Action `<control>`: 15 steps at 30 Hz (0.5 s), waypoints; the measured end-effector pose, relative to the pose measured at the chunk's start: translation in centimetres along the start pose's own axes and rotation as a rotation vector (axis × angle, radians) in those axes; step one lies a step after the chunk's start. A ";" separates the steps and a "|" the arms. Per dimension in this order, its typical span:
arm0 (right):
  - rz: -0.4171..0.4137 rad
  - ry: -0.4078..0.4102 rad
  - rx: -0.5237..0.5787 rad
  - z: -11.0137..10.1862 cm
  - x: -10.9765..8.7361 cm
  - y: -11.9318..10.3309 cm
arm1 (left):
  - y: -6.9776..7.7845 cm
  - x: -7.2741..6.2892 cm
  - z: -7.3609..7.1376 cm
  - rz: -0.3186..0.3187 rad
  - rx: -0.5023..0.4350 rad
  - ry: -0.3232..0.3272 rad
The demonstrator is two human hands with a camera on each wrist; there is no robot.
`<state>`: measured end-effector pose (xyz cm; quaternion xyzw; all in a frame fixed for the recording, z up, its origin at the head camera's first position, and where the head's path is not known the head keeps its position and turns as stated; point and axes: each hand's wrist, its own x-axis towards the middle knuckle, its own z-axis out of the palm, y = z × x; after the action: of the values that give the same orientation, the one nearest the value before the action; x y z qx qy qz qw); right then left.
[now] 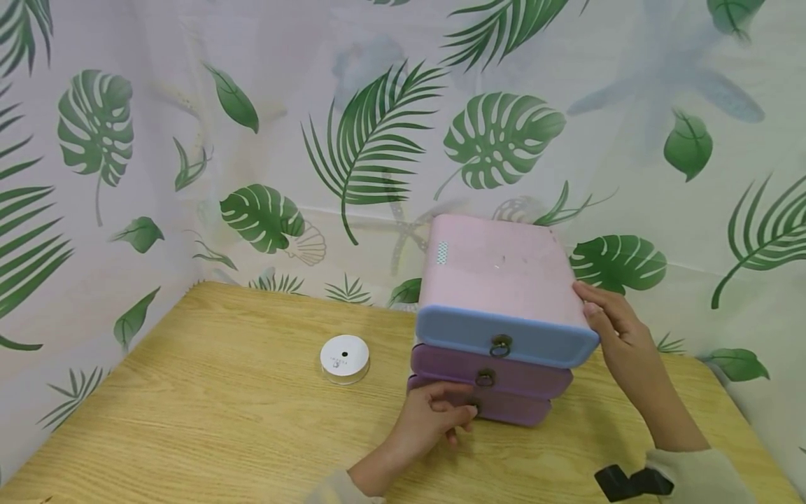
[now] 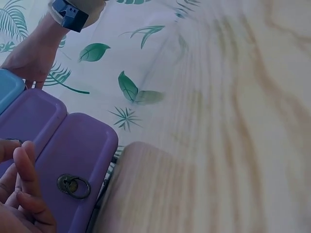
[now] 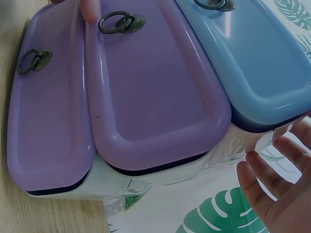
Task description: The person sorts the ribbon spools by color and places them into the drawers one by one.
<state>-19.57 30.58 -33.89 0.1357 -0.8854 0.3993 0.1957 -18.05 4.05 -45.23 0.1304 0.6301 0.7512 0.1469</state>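
Observation:
A small drawer chest has a pink top [image 1: 497, 269], a blue top drawer [image 1: 504, 336] and two purple drawers, the middle drawer [image 3: 155, 82] and the bottom drawer [image 3: 53, 111]. Each front carries a metal ring pull [image 2: 74, 186]. My left hand [image 1: 428, 420] is at the left part of the purple fronts, fingers loosely bent. One of its fingertips [image 3: 89, 9] lies at the seam between them; both purple drawers' rings hang free. Against the chest's right side, my right hand [image 1: 630, 343] rests with its fingers extended, near the upper edge.
A white ribbon-like spool [image 1: 344, 357] lies on the wooden table [image 1: 220, 399], left of the chest. Behind the table hangs a leaf-printed sheet [image 1: 283, 140], close to the chest's back. Black wrist gear [image 1: 632, 483] is on the right sleeve.

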 end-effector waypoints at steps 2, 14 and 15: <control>0.002 -0.003 0.000 0.0 0.0 0.0 | 0.1 0.0 0.1 -0.005 -0.009 -0.001; 0.003 -0.004 0.015 0.0 -0.1 -0.1 | 0.7 0.2 0.9 -0.025 -0.023 0.041; 0.002 -0.002 0.013 0.0 -0.1 -0.1 | 0.7 0.3 0.9 -0.027 -0.025 0.040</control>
<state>-19.44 30.50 -33.87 0.1364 -0.8832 0.4050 0.1935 -17.97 4.88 -44.34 0.1051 0.6251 0.7595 0.1461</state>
